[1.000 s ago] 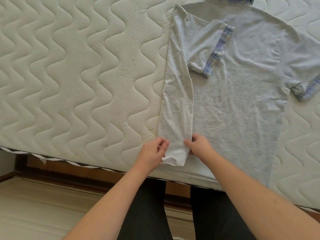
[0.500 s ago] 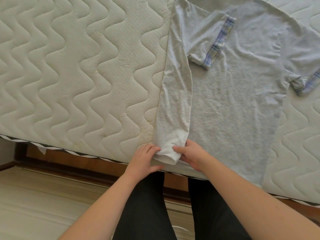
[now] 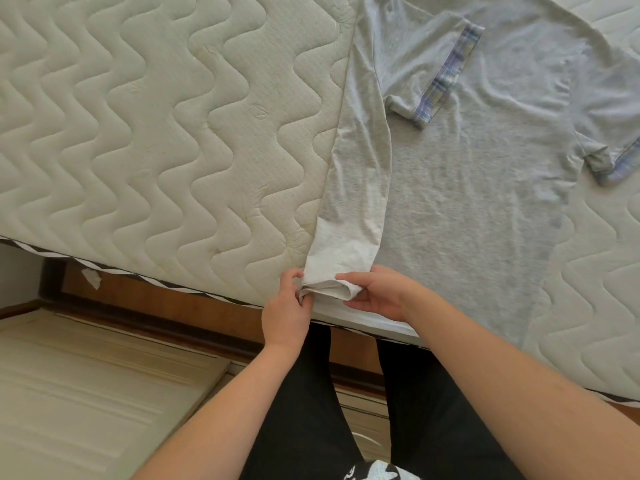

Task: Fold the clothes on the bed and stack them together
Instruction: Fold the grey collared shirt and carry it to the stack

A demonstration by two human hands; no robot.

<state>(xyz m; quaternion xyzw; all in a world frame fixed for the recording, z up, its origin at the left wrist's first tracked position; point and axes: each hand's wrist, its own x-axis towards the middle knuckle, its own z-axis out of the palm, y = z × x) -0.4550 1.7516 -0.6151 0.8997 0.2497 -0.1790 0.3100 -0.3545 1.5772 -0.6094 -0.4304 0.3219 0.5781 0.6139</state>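
A light grey T-shirt [image 3: 485, 174] with plaid sleeve cuffs lies flat on the quilted mattress [image 3: 156, 133], its hem at the near edge. Its left side is folded inward as a long strip, and that side's sleeve lies turned in over the body. My left hand [image 3: 287, 306] pinches the strip's lower left corner at the mattress edge. My right hand [image 3: 375, 294] grips the strip's lower right corner, thumb on top. The hem between both hands is rolled up slightly. The right sleeve sticks out to the right.
The cream mattress stretches far to the left of the shirt. Below its edge runs a wooden bed frame [image 3: 194, 303], and a pale ribbed floor mat [image 3: 86, 393] lies at the lower left. My legs in dark trousers stand against the bed.
Both hands have drawn the folded strip's lower end toward the mattress edge and curled it up. The camera view shifted slightly down.
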